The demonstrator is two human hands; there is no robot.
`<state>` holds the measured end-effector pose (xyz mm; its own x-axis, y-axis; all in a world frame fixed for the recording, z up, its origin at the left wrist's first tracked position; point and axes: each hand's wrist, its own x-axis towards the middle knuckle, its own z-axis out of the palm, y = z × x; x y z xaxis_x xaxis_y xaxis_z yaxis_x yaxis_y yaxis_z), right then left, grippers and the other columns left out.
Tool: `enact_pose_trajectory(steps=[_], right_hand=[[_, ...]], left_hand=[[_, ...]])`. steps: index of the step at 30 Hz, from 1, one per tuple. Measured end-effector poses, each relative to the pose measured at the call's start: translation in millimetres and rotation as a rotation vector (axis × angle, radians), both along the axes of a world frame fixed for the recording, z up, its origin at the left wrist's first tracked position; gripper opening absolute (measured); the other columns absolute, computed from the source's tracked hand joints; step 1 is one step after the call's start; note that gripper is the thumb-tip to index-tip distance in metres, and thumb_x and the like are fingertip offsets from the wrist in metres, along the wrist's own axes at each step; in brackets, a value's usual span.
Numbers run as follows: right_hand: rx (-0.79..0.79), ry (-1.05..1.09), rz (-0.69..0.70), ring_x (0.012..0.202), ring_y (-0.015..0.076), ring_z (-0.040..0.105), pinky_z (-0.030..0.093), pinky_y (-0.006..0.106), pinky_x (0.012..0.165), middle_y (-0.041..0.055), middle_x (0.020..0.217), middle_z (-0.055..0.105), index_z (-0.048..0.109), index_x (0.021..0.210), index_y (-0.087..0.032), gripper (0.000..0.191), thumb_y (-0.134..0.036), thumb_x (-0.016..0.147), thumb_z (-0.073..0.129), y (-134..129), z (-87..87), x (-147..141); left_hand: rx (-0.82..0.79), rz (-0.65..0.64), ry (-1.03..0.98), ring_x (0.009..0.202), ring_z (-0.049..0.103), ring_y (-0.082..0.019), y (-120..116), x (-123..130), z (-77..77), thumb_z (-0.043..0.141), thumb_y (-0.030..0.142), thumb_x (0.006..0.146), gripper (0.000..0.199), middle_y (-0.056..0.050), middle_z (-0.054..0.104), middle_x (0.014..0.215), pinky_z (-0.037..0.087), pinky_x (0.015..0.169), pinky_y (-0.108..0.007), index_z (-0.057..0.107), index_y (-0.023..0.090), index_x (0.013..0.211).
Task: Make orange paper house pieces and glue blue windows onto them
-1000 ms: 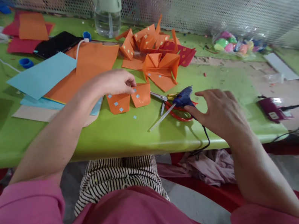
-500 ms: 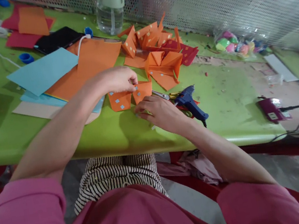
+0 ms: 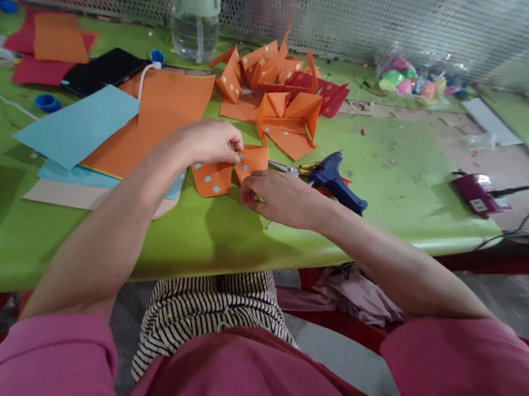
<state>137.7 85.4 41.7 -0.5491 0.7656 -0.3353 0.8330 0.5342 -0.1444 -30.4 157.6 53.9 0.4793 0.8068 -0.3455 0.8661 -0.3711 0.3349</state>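
Two small orange paper pieces lie side by side on the green table, a left piece (image 3: 219,184) and a right piece (image 3: 256,155), both dotted with light blue paper squares. My left hand (image 3: 214,140) reaches over them, fingertips pinched at a blue square on the right piece's left edge; whether they grip anything is hidden. Just below that piece, my right hand (image 3: 282,196) is curled, thumb and fingers closed together over the table; anything between them is too small to make out. Scissors (image 3: 284,167) and a blue glue gun (image 3: 335,179) lie right of my right hand.
Folded orange paper shapes (image 3: 291,112) are piled behind my hands. Orange sheets (image 3: 177,98) and a light blue sheet (image 3: 80,126) lie left, near a black phone (image 3: 104,69). A water bottle (image 3: 197,20) stands by the mesh panel. A corded purple box (image 3: 481,194) sits right.
My right hand's fingers have drawn closer together and shifted slightly right. The left hand stays at the same spot on the orange paper.
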Motion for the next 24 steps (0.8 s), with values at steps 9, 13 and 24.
enact_pose_trajectory(steps=[9,13,24], right_hand=[[0.009,-0.010,-0.053,0.098,0.0233,0.066,0.037,0.031,0.072,0.0083,0.109,0.072,0.070,0.100,-0.017,0.017,-0.013,0.094,0.055,-8,-0.3,1],[0.012,-0.040,0.033,0.091,0.0226,0.064,0.037,0.032,0.073,0.0113,0.103,0.070,0.067,0.101,-0.014,0.020,-0.009,0.094,0.049,-10,-3.6,3],[-0.033,0.287,0.044,0.091,0.0184,0.064,0.046,0.030,0.083,0.0087,0.106,0.068,0.069,0.102,-0.016,0.014,-0.013,0.093,0.059,-6,-12.3,18]], left_hand=[[0.007,0.007,0.013,0.104,0.067,-0.020,1,0,-1.8,0.059,0.035,0.088,0.040,0.000,0.073,0.120,0.046,0.085,-0.026,0.068,0.025,0.126],[-0.001,0.003,0.012,0.105,0.067,-0.021,0,0,-1.8,0.058,0.035,0.088,0.041,-0.001,0.073,0.122,0.047,0.087,-0.027,0.069,0.024,0.127],[-0.004,0.009,0.005,0.110,0.066,-0.023,5,0,-8.8,0.058,0.037,0.086,0.044,0.001,0.072,0.124,0.047,0.094,-0.029,0.069,0.028,0.128]])
